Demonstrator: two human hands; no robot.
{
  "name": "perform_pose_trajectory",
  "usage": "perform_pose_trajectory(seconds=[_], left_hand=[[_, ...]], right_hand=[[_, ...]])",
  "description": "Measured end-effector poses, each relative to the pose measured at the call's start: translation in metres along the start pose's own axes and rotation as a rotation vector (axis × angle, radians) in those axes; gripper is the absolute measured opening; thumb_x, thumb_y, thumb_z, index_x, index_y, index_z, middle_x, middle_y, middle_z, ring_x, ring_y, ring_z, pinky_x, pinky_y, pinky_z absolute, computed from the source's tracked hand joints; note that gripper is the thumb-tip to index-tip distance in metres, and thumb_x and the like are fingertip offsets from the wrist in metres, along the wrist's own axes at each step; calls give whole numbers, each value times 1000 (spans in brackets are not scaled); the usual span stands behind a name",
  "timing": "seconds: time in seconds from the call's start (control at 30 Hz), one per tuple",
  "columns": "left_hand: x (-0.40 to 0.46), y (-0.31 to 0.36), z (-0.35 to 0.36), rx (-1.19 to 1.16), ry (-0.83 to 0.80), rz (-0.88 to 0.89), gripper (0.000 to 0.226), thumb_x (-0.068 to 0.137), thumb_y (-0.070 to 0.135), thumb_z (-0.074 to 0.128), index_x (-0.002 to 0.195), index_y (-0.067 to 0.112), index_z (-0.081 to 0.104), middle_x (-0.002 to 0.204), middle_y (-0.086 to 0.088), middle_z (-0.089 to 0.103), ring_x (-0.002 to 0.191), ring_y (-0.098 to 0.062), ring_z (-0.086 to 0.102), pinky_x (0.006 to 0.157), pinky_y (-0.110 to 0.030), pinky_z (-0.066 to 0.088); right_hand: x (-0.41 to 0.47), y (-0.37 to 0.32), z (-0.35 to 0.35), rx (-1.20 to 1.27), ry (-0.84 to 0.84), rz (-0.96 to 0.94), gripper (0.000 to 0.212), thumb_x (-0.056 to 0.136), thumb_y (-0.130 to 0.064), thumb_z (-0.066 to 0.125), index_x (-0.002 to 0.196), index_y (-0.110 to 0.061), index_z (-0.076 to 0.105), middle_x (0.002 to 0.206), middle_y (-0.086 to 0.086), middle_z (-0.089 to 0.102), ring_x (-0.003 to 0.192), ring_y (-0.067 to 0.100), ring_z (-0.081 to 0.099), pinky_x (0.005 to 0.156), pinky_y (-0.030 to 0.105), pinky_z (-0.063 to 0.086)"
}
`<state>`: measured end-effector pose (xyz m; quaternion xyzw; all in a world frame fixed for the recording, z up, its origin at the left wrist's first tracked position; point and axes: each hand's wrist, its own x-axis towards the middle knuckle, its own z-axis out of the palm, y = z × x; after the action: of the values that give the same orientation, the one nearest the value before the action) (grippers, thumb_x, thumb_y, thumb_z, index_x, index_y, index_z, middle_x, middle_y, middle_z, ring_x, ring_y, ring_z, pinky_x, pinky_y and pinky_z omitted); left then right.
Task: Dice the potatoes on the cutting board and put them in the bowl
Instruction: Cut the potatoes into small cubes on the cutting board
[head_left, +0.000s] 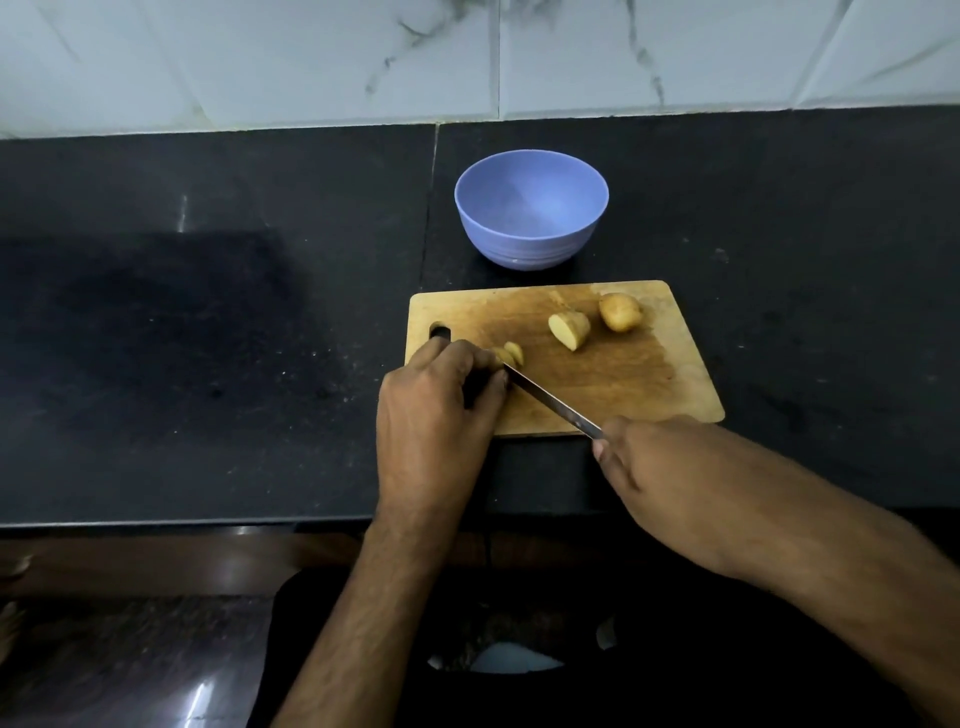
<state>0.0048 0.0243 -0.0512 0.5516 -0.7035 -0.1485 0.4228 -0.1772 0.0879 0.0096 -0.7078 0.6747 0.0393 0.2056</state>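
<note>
Steel meets potato at the near-left corner of the cutting board (597, 384), where the curled fingers of your left hand (434, 410) pinch down on a small potato piece (511, 354), knuckles raised over it. The tip of the knife (553, 400) disappears under those fingers, right against the piece; the blade runs back diagonally across the board's near edge to your right hand (649, 467). That hand's fingers wrap the handle, which is hidden inside the grip, with one fingertip showing just under the blade's heel.

Farther along the board, toward its far-right corner, a cut potato half (570, 329) lies with its pale face turned toward you. A whole potato (620, 312) sits just beside it, nearer that far corner, the two close but apart. A handle slot opens at the board's far-left corner, just beyond your left knuckles.

Beyond the board's far edge stands the blue bowl (530, 244), upright on the black countertop (208, 338), near the board but not touching it, with no potato visible inside. Behind the bowl, a wall of white marbled tiles (311, 62) rises from the counter.
</note>
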Motion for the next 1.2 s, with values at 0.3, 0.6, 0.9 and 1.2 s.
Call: perform_pose_trajectory(seconds=[0.3,0.6,0.9,1.2], left_hand=[[1,2,0,-21,-5,-56,14,81,24,82,87,20,71,85,12,64,78,-3,63,69,-25,54],[-4,3,-4,18,-40,-22,9,86,20,77,94,17,73,90,11,64,79,-3,62,70,-17,51],[-9,2,2,78,2,-24,5,90,14,73,94,16,70,88,10,59,74,-8,54,67,-26,45],[-7,0,3,62,9,-5,7,89,8,73,93,14,72,85,7,58,71,-9,53,63,-23,43]], right_hand=[[-22,6,-1,-45,88,35,31,103,-48,25,81,-32,40,69,-8,53,58,6,52,53,25,38],[-13,-17,0,33,214,-47,31,103,-46,23,92,-31,48,66,-7,54,53,6,51,49,21,33],[-5,-19,10,5,239,-60,32,104,-45,23,102,-31,51,67,-8,56,55,5,56,49,20,39],[18,-25,13,6,150,-46,16,104,-29,37,91,-30,47,73,-8,56,65,10,58,56,29,46]])
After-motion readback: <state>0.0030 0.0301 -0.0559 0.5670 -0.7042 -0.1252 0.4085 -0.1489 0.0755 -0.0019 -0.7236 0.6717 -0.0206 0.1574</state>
